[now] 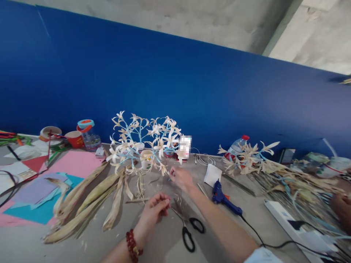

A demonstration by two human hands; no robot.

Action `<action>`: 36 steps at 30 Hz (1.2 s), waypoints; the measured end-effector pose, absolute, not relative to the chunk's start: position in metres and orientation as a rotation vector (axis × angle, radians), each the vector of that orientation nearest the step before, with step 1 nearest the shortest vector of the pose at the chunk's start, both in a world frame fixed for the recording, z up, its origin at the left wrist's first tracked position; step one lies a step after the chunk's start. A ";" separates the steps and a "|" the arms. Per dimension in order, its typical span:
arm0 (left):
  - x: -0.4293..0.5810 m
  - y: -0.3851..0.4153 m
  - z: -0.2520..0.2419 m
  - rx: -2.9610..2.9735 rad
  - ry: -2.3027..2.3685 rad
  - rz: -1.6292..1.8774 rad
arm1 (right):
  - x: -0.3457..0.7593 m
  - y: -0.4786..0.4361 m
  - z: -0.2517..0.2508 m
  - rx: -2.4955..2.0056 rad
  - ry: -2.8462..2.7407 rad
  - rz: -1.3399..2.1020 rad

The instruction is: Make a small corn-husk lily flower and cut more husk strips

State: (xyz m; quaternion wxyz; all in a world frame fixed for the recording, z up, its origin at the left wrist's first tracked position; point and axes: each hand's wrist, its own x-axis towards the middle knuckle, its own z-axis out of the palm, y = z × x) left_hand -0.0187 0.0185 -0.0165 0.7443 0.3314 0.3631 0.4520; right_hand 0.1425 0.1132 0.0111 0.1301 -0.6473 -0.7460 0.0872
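Observation:
My left hand (155, 212), with a red bead bracelet (132, 246) on its wrist, is held above the table with thumb and fingertips pressed together. Whatever it may pinch is too small to make out. Further forward, my right hand (181, 178) is closed, its fingertips near a cream husk flower (163, 169) at the low front of the flower branches (137, 133). What those fingers hold, if anything, is unclear. Black-handled scissors (187, 228) lie with their blades beside my left fingertips. Dried corn husks (90, 197) are spread to the left.
A blue glue gun (225, 199) and its cord lie right of my right arm, near a white power strip (285, 223). Pink paper (79, 162) covers part of the left side. At the far right, another person's hand (341, 208) is by a pile of dry stems (290, 186).

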 end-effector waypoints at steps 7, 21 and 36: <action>-0.018 0.018 -0.017 0.711 0.764 0.980 | 0.131 0.121 -0.004 -1.971 -2.115 0.210; -0.012 0.008 -0.018 1.134 0.821 0.871 | 0.197 0.016 -0.006 -1.683 -2.057 0.478; -0.076 0.035 0.017 2.310 1.454 0.645 | 0.208 -0.015 -0.027 -1.412 -1.956 0.392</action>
